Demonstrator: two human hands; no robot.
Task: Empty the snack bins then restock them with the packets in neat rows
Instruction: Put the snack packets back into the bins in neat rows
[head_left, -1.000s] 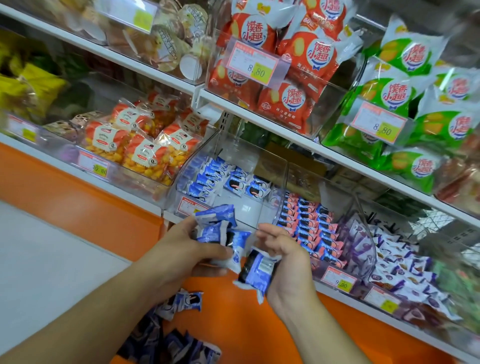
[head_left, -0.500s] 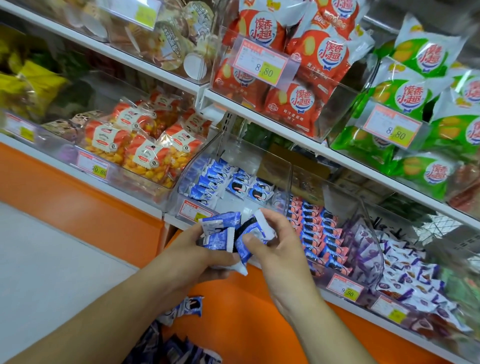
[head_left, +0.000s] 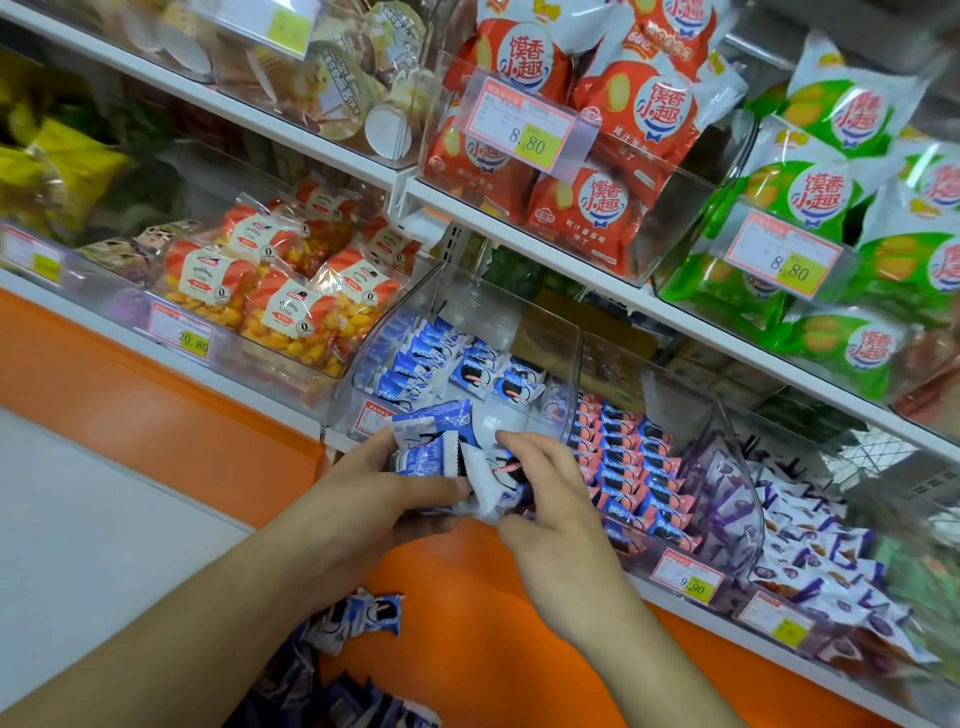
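My left hand (head_left: 374, 499) grips a small stack of blue snack packets (head_left: 428, 441) just in front of a clear plastic bin (head_left: 540, 332). My right hand (head_left: 550, 499) pinches a blue-and-white packet (head_left: 488, 480) against that stack. Inside the bin, blue packets (head_left: 415, 364) stand in rows at the left and back; its front right floor is bare. The neighbouring bin (head_left: 727, 431) holds neat rows of pink-and-blue packets (head_left: 628, 467).
Loose blue packets (head_left: 358, 623) lie in a heap below the shelf by the orange base (head_left: 467, 623). A bin of purple packets (head_left: 810, 545) is to the right. Orange crisp bags (head_left: 280, 296) fill the left bin. Red bags (head_left: 597, 124) and green bags (head_left: 831, 182) fill the upper shelf.
My right hand brought its packet up and left, from below the stack into it. Both hands rose slightly toward the bin's front edge.
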